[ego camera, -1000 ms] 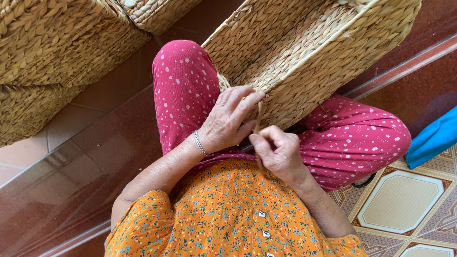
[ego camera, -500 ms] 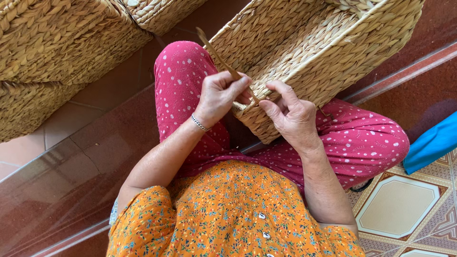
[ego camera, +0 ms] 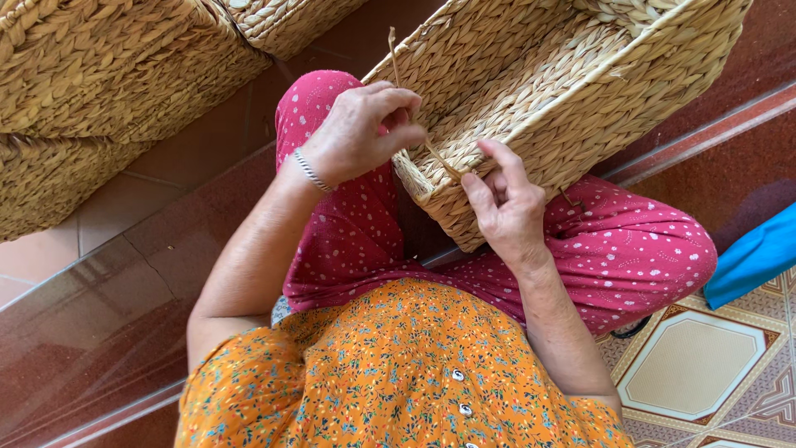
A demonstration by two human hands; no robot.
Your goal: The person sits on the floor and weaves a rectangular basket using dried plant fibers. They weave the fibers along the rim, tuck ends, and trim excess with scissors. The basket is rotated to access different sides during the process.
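A rectangular woven straw basket (ego camera: 580,99) rests tilted on my lap, its near corner pointing at me. My left hand (ego camera: 356,133), with a thin bracelet at the wrist, is closed around a long straw strand (ego camera: 393,51) that runs from the basket's corner up past my fingers. My right hand (ego camera: 510,211) lies against that corner, thumb and forefinger spread beside the spot where the strand comes out of the weave. My legs in red dotted trousers (ego camera: 647,249) are folded under the basket.
Two more woven baskets (ego camera: 108,75) (ego camera: 282,21) stand at the upper left on the reddish tiled floor (ego camera: 83,332). A blue object (ego camera: 759,257) lies at the right edge. Patterned tiles (ego camera: 696,365) are at the lower right.
Both hands rose from my lap to the basket's corner. My left hand drew the strand up and out, and my right hand settled lower on the corner.
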